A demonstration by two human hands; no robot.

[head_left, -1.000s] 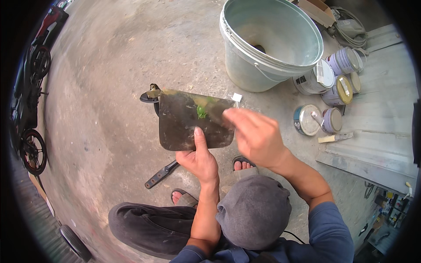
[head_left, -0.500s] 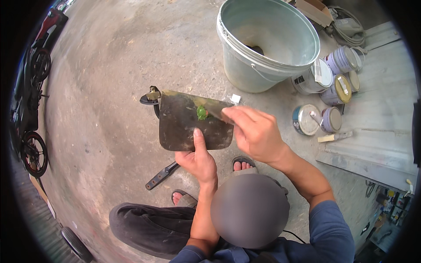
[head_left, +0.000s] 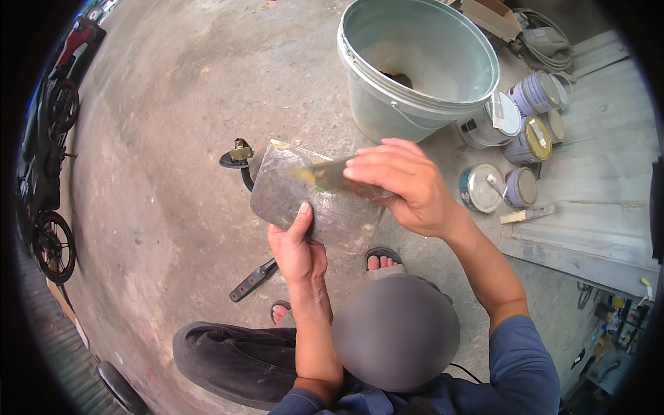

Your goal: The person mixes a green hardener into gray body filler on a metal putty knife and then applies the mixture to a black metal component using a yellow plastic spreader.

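My left hand (head_left: 297, 249) grips the near edge of a flat dark board (head_left: 277, 194) with rounded corners, its thumb on top. Above the board, my right hand (head_left: 418, 190) is closed around a thin scraper (head_left: 328, 174), smeared by motion. The scraper tilts across the board and shows yellowish stuff at its far left end. A small bit of green paste (head_left: 319, 189) shows beneath it; the rest is covered. Below the board lies a black part with a brass-coloured fitting (head_left: 240, 151), and a dark strip with holes (head_left: 253, 280) sticks out nearer me.
A big pale bucket (head_left: 360, 104) with a wire handle stands beyond my right hand. Several paint cans (head_left: 483, 188) and a flat brush (head_left: 528, 214) sit to the right, beside a pale metal panel (head_left: 588, 207). Motorcycles (head_left: 55, 238) stand at far left on the concrete floor.
My right hand has swung the scraper up and left over the board, covering most of the green paste. The board has turned clockwise, its right side now nearer me.
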